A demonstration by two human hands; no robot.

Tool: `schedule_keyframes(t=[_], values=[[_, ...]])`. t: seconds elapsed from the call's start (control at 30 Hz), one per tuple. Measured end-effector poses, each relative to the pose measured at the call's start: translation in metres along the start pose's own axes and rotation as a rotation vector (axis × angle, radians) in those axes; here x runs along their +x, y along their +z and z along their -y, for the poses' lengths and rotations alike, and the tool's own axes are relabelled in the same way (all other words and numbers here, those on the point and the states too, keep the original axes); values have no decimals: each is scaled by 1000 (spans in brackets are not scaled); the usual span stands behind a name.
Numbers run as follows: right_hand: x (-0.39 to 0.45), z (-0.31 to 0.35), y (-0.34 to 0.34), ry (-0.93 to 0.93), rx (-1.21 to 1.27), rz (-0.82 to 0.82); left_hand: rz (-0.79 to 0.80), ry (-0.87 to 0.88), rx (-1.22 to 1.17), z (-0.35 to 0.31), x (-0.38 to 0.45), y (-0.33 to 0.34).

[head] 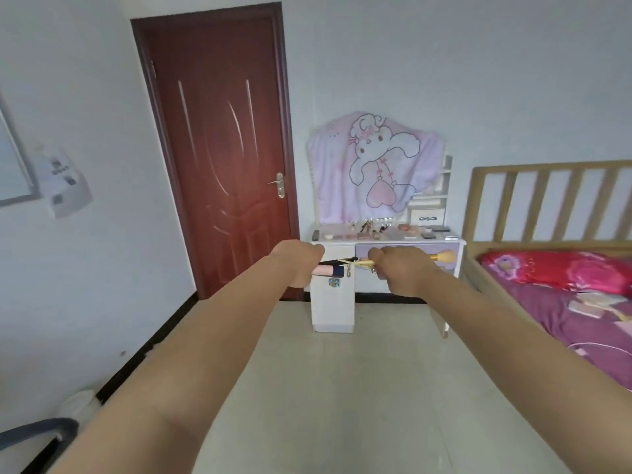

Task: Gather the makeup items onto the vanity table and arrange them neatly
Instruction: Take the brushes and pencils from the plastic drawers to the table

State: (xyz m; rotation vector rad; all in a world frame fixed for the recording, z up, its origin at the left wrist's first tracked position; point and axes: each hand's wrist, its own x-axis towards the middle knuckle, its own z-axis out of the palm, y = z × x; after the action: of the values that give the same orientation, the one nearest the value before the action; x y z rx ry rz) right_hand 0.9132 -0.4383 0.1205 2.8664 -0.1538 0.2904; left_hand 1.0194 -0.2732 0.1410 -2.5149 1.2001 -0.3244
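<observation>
While well apart from the vanity desk (388, 241), with both arms stretched toward it: left hand (299, 265) clenched round a pink tube (326, 269) and dark slim sticks, right hand (403, 268) grasping a gold-handled powder brush (441, 257), bristles pointing right. Held together at mid-air, probably for carrying in one trip. More makeup already on the desk; flat items left on the bed (564, 313).

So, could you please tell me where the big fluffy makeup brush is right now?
In the head view, the makeup brush is gripped in the right hand, its fluffy tip pointing right, in front of the vanity table just left of the bed.
</observation>
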Motion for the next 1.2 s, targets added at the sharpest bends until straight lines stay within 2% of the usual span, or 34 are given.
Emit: schedule_keyframes(t=[0.23, 0.37, 0.67, 0.77, 0.97, 1.2], values=[[95, -100, 48, 172, 39, 104, -57, 82, -40, 8, 172, 21], [150, -154, 86, 209, 74, 145, -80, 101, -53, 1, 265, 48], [292, -298, 199, 214, 171, 234, 6, 12, -126, -9, 485, 113], [341, -346, 223, 227, 184, 208, 2, -15, -154, -5, 542, 122], [449, -379, 281, 114, 216, 248, 57, -88, -132, 19, 631, 159], [586, -410, 348, -4, 229, 191, 73, -125, -164, 73, 772, 218]])
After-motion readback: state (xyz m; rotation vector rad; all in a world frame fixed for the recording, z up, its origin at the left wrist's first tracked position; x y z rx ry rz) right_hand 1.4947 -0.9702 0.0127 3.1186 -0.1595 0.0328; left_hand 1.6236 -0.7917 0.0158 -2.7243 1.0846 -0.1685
